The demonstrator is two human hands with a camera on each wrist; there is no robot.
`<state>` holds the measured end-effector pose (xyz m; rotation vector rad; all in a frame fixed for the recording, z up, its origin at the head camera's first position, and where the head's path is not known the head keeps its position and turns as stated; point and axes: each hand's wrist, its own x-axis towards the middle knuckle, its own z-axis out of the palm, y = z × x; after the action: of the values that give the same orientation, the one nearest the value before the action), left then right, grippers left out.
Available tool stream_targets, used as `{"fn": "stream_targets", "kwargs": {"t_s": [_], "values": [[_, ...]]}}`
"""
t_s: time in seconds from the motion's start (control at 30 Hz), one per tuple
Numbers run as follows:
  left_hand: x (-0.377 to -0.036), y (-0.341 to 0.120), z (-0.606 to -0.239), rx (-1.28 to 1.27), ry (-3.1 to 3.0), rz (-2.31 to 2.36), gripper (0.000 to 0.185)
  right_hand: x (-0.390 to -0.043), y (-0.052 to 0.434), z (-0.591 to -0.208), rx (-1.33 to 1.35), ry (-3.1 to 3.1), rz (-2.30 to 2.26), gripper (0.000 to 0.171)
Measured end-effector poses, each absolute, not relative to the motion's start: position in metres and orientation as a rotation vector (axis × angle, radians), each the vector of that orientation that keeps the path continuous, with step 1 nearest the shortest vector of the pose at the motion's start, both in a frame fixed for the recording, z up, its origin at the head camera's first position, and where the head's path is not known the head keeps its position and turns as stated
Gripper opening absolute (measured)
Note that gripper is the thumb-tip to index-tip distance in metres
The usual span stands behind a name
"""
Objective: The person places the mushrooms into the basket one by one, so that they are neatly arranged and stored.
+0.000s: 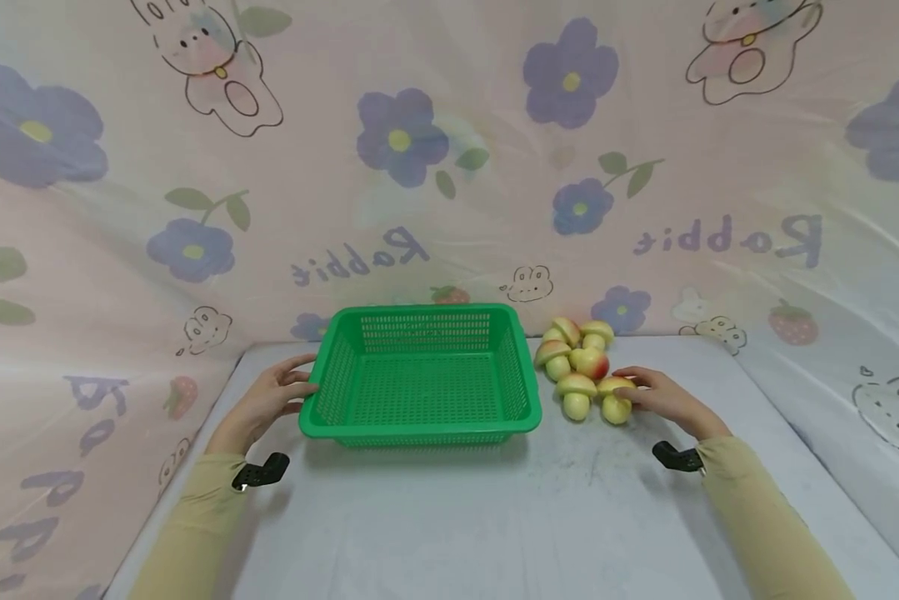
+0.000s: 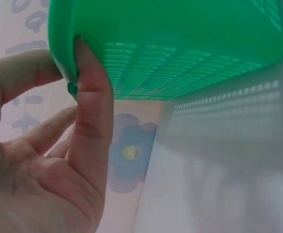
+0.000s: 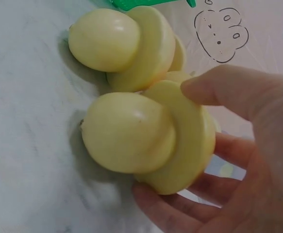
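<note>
Backdrop: a pink sheet (image 1: 449, 167) printed with purple flowers, rabbits and the word "Rabbit" hangs behind and to both sides of the work area.
Bench: a pale, marbled bench (image 1: 494, 517) carries everything; both forearms in tan sleeves lie over it, each with a black wrist mount.
Basket: a green slotted basket (image 1: 422, 427) sits at the middle of the bench with nothing in it, its long side facing the person.
Left hand: the left hand (image 1: 277, 396) is at the basket's left rim. In the left wrist view the thumb lies flat up against the outer wall just below the rim and the other fingers reach behind the corner. The grip looks loose, fingers nearly straight, touching the basket, not clamped around it.
Mushroom pile: a cluster of toy mushrooms (image 1: 578, 354), cream stems with yellow-red caps, lies just right of the basket, near its far right corner.
Right hand: the right hand (image 1: 662, 400) is at the near edge of the pile, its grip curled round the nearest piece.
Held mushroom: the mushroom (image 3: 146, 138) lies on its side on the bench, stem pointing left, the thumb on top of its cap and the fingers under it; a second mushroom (image 3: 122, 46) lies touching it on the far side.
</note>
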<state>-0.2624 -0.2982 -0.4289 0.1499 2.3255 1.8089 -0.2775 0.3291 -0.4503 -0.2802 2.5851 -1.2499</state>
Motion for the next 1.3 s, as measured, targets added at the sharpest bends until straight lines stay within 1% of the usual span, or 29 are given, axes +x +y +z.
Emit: {"fn": "stream_targets", "kwargs": {"t_s": [0.37, 0.7, 0.97, 1.3], "values": [[-0.259, -0.296, -0.426, 0.152, 2.297, 1.832, 0.07, -0.276, 0.338, -0.448, -0.271, 2.608, -1.24, 0.06], [-0.263, -0.299, -0.432, 0.155, 2.282, 1.841, 0.07, -0.272, 0.336, -0.429, -0.355, 2.642, -1.28, 0.056], [-0.264, -0.3, -0.431, 0.133, 2.278, 1.824, 0.072, -0.276, 0.319, -0.405, -0.416, 2.614, -1.362, 0.055], [-0.265, -0.3, -0.43, 0.142, 2.27, 1.794, 0.062, -0.284, 0.283, -0.379, -0.441, 2.565, -1.376, 0.059]]}}
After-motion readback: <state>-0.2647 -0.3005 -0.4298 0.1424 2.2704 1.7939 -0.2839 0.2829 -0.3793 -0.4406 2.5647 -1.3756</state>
